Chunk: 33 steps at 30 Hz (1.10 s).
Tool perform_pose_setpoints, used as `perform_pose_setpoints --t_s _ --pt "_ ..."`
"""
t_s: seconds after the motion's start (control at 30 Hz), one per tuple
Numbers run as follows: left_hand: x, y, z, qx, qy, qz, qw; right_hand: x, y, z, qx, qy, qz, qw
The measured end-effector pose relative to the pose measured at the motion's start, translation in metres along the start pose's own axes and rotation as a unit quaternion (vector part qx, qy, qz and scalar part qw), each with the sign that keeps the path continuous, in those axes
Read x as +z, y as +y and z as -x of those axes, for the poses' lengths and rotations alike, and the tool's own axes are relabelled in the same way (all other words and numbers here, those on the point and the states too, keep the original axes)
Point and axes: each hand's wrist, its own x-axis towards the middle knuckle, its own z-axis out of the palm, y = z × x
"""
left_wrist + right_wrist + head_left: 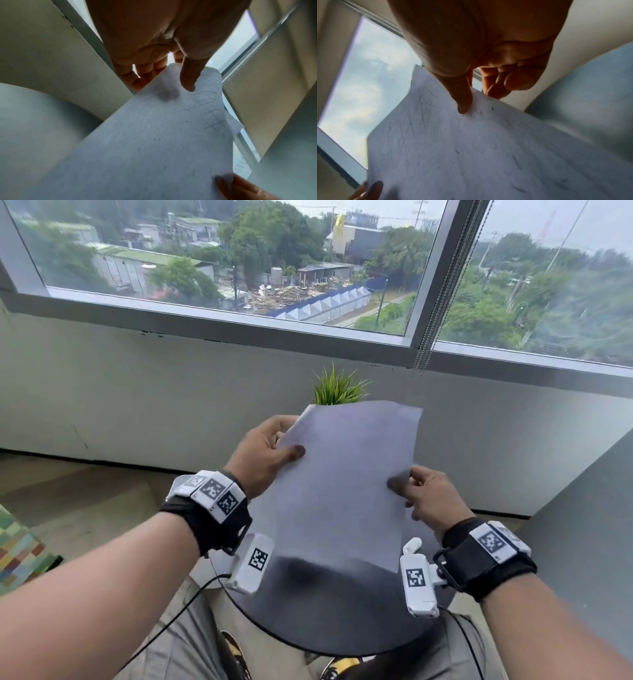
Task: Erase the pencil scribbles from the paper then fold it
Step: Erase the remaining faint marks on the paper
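A white sheet of paper (346, 481) is held up in the air above a round dark table (342, 621), tilted toward me. My left hand (263, 453) pinches its upper left edge, thumb on top and fingers behind. My right hand (421, 491) pinches the right edge lower down in the same way. In the left wrist view the paper (154, 142) carries faint pencil scribbles (204, 106) near the thumb and small dark specks. The right wrist view shows the paper (471, 148) with faint scribbles (423, 108) and scattered specks.
A small green plant (337, 390) stands behind the paper. Beyond it are a grey wall and a large window (239, 261) with a bead cord (424, 354). My knees and cables lie below the table.
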Motion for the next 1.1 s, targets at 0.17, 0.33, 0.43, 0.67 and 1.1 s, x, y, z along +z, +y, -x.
perform_pose_setpoints --t_s 0.17,0.33,0.43,0.67,1.1 --pt "-0.008 0.008 -0.004 0.003 0.038 0.03 0.999 0.003 -0.014 0.011 -0.071 0.041 -0.101 0.992" --pt "-0.009 -0.045 0.008 -0.128 0.031 -0.137 0.982 0.027 0.025 0.025 0.002 -0.009 -0.006 1.0" --pt "-0.009 -0.038 0.009 -0.102 0.043 -0.085 0.99 0.021 0.023 0.018 -0.019 0.024 -0.017 0.999" --pt "-0.015 -0.05 0.019 -0.115 0.053 -0.221 0.967 0.022 0.036 0.013 0.083 -0.077 0.019 0.993" --pt "0.002 -0.102 0.099 -0.253 -0.132 -0.44 0.851 -0.025 0.125 0.033 0.004 -0.053 0.417 0.907"
